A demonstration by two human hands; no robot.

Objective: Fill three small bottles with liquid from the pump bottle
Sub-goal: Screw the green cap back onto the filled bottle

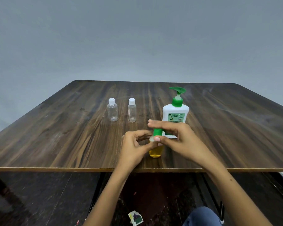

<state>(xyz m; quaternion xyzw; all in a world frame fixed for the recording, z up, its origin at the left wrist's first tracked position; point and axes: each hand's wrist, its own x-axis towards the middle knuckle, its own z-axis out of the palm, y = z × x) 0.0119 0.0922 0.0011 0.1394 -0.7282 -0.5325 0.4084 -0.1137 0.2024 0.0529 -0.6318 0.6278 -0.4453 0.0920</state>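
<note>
Capping: small bottle (155, 152) with yellow liquid stands near the worktop's front edge; green cap (157, 132) sits at its neck.
Step judged: closing the first filled bottle; two remain to fill.
Left hand (136, 144): fingers curled, pinching the bottle's neck and shoulder to steady it.
Right hand (175, 137): thumb and fingers pinching the green cap from above.
Doing it well: keep the bottle upright, seat the cap square on the neck, then twist or press; cannot tell which type.
Risk: squeezing the soft body may push liquid out.
Pump bottle (176, 116): just behind the hands, upright.
Empty bottles: wider one (112, 111) and narrow one (132, 112), white caps on, far left.
Worktop (55, 136): dark wood grain.
</note>
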